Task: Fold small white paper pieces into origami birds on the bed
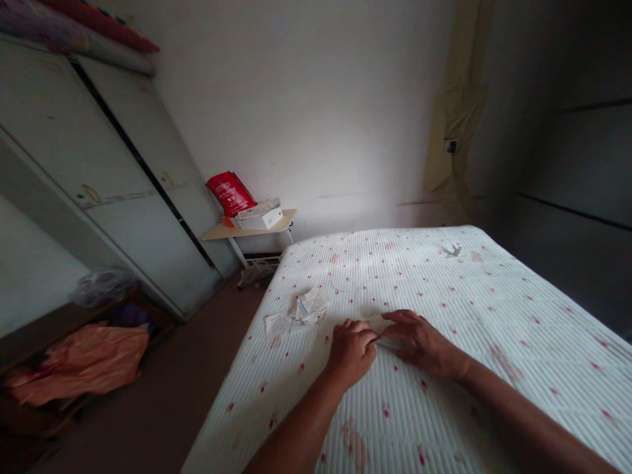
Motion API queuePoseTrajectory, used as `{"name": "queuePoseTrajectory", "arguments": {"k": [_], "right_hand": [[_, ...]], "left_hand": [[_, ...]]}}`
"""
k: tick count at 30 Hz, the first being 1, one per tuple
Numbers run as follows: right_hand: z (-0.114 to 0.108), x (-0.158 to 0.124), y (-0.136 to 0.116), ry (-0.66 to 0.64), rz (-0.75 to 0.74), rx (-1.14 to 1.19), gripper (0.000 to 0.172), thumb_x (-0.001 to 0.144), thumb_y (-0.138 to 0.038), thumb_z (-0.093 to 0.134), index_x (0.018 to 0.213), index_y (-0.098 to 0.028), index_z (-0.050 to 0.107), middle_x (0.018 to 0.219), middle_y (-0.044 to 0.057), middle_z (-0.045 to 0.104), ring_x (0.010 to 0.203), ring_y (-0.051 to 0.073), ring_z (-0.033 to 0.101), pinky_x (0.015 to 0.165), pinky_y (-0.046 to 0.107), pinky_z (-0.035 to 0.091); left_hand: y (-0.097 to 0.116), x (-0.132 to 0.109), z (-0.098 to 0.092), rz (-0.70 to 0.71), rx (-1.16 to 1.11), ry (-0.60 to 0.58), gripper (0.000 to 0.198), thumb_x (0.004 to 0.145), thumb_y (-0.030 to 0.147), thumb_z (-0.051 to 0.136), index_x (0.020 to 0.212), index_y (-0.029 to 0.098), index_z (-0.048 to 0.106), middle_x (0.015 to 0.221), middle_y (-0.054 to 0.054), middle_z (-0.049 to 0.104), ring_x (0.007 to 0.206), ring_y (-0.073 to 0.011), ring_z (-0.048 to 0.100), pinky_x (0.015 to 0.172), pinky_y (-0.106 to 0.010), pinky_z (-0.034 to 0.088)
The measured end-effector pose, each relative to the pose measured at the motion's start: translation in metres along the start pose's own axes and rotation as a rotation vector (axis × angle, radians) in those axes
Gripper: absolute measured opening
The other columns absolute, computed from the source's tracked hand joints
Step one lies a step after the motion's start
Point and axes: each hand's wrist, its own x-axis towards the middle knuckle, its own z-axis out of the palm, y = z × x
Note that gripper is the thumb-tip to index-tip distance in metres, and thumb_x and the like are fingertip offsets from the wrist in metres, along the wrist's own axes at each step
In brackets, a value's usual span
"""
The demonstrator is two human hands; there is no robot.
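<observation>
Both of my hands rest on a white mattress (444,289) dotted with small red marks. My left hand (351,347) is curled, its fingers pinched at the edge of a small pale paper piece (381,325). My right hand (419,339) lies flat with fingers stretched over the same paper piece, pressing it onto the mattress. Just left of my hands lies a small pile of paper slips (299,313), several overlapping, near the mattress's left edge.
A grey wardrobe (113,178) stands along the left wall. A small beige side table (249,228) holds a red bag (230,193) and a white box (260,216). An orange plastic bag (83,362) lies on a low shelf at the left. Brown floor runs beside the bed.
</observation>
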Motion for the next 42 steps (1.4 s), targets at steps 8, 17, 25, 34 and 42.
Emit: {"name": "queuePoseTrajectory", "arguments": {"k": [8, 17, 25, 34, 42], "right_hand": [[0.022, 0.02, 0.011, 0.095, 0.176, 0.053, 0.025, 0.085, -0.027, 0.045, 0.078, -0.017, 0.067, 0.08, 0.005, 0.064, 0.078, 0.018, 0.056, 0.071, 0.028, 0.041], [0.031, 0.028, -0.002, 0.153, 0.361, -0.218, 0.021, 0.081, -0.021, 0.045, 0.069, -0.015, 0.061, 0.082, 0.008, 0.06, 0.079, 0.018, 0.054, 0.07, 0.026, 0.037], [0.027, 0.027, -0.003, 0.085, 0.348, -0.268, 0.02, 0.083, -0.023, 0.046, 0.072, -0.016, 0.061, 0.086, 0.009, 0.059, 0.082, 0.019, 0.054, 0.071, 0.026, 0.038], [0.028, 0.026, -0.004, 0.07, 0.355, -0.301, 0.017, 0.083, -0.025, 0.048, 0.076, -0.016, 0.06, 0.09, 0.009, 0.058, 0.085, 0.02, 0.053, 0.071, 0.027, 0.038], [0.028, 0.026, -0.003, 0.086, 0.368, -0.348, 0.018, 0.085, -0.027, 0.048, 0.076, -0.016, 0.06, 0.089, 0.008, 0.058, 0.085, 0.021, 0.053, 0.068, 0.028, 0.037]], "left_hand": [[-0.016, 0.013, 0.008, -0.191, -0.125, 0.096, 0.012, 0.071, 0.025, 0.056, 0.064, 0.017, 0.062, 0.071, -0.002, 0.06, 0.073, -0.0167, 0.053, 0.067, -0.026, 0.036], [-0.016, 0.017, 0.013, -0.424, -0.176, 0.199, 0.011, 0.074, 0.024, 0.053, 0.08, 0.021, 0.063, 0.07, -0.001, 0.06, 0.069, -0.0157, 0.053, 0.063, -0.023, 0.034], [-0.008, 0.014, 0.015, -0.394, -0.108, 0.19, 0.038, 0.073, 0.01, 0.049, 0.105, 0.026, 0.062, 0.087, -0.005, 0.065, 0.086, -0.0206, 0.055, 0.082, -0.032, 0.037], [0.003, 0.006, 0.008, -0.234, 0.119, 0.084, 0.032, 0.078, 0.008, 0.045, 0.097, 0.022, 0.066, 0.092, -0.008, 0.064, 0.092, -0.0232, 0.051, 0.081, -0.036, 0.037], [0.004, 0.004, 0.01, -0.221, 0.198, 0.083, 0.031, 0.081, 0.01, 0.042, 0.098, 0.022, 0.065, 0.092, -0.008, 0.063, 0.091, -0.0241, 0.05, 0.077, -0.036, 0.036]]}}
